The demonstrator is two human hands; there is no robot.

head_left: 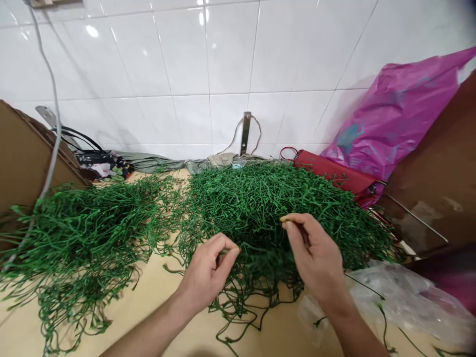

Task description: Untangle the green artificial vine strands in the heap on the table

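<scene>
A large heap of thin green artificial stems (267,191) with small budded tips lies in front of me. My left hand (208,272) is at the heap's near edge, thumb and forefinger pinched together. My right hand (316,253) is a little higher and to the right, its thumb and fingertips also pinched, in front of the dark hollow in the heap. Whatever is in either pinch is too small and blurred against the green to make out. Loose stems (241,317) trail over the tabletop (156,297) between my forearms.
A second pile of green stems (89,223) lies left, crossed by a grey cable (55,124). Cardboard boxes (29,148) (439,183) flank the table. A red purse (334,171), magenta bag (401,109) and clear plastic bag (412,297) are right. A tiled wall (230,59) rises behind.
</scene>
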